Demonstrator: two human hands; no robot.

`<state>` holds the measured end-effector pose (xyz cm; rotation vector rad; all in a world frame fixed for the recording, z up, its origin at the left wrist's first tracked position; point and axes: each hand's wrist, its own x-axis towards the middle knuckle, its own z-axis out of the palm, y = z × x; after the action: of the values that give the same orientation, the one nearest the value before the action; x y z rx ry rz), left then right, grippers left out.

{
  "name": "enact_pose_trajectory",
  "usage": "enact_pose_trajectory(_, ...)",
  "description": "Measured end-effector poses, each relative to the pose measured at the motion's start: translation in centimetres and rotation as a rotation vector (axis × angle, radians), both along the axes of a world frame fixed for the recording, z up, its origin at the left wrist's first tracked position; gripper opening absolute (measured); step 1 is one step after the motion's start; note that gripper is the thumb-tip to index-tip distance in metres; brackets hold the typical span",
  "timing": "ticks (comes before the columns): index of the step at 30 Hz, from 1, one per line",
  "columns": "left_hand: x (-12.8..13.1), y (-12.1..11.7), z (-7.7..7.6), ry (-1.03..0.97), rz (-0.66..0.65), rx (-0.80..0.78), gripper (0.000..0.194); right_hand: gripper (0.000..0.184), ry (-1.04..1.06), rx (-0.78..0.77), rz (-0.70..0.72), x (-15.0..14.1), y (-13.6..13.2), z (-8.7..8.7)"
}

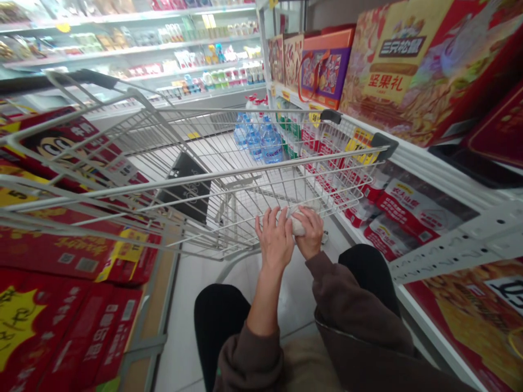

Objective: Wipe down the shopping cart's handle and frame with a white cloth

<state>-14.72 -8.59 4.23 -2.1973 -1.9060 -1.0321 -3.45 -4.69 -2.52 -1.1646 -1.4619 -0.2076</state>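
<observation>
A wire shopping cart (229, 177) stretches across the view in front of my knees. My left hand (275, 235) is at the lower part of its near side, with the fingers bent over the wires. Right beside it, my right hand (309, 231) grips a crumpled whitish cloth (299, 223) against the same lower wires. The left fingertips come close to the cloth; whether they also hold part of it is hidden. A black panel (186, 188) with a pale printed design shows through the cart's wires.
Red cartons (81, 326) are stacked at the left. Packs of bottled water (412, 201) and gift boxes (396, 71) fill the right shelving. Blue-tinted water bottles (261, 139) stand on the floor beyond the cart. A lit refrigerated display (163, 65) spans the back.
</observation>
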Motion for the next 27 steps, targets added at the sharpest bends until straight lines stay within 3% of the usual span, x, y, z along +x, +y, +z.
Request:
enact_pose_trajectory(3, -1.2, -0.4, 0.2, -0.095, 0.055, 0.064, 0.04, 0.023, 0.07, 0.05, -0.103, 0.8, 0.4, 0.5)
enact_pose_trajectory(7, -3.0, -0.8, -0.2, -0.181, 0.242, 0.148, 0.04, 0.025, 0.161, 0.014, -0.251, 0.2, 1.3, 0.8)
enact_pose_trajectory(12, -4.2, -0.9, -0.8, -0.13, 0.22, 0.091, 0.039, 0.026, -0.006, 0.009, -0.075, -1.0, 0.7, -0.1)
enact_pose_trajectory(18, -4.2, -1.0, -0.6, -0.09, 0.246, 0.064, 0.037, 0.018, 0.086, 0.058, -0.236, -1.2, 1.4, 0.3)
enact_pose_trajectory(21, -4.2, -0.9, -0.4, -0.077, 0.265, 0.056, 0.037, 0.021, 0.004, 0.067, -0.153, -3.1, 0.9, 0.2)
enact_pose_trajectory(24, -4.4, -0.8, -0.3, -0.063, 0.251, 0.041, 0.036, 0.021, -0.19, 0.063, -0.002, -3.1, 0.5, -0.1)
enact_pose_trajectory(27, -4.6, -0.8, -0.3, -0.063, 0.229, 0.025, 0.037, 0.018, -0.154, 0.032, -0.049, -1.2, 1.0, 0.0)
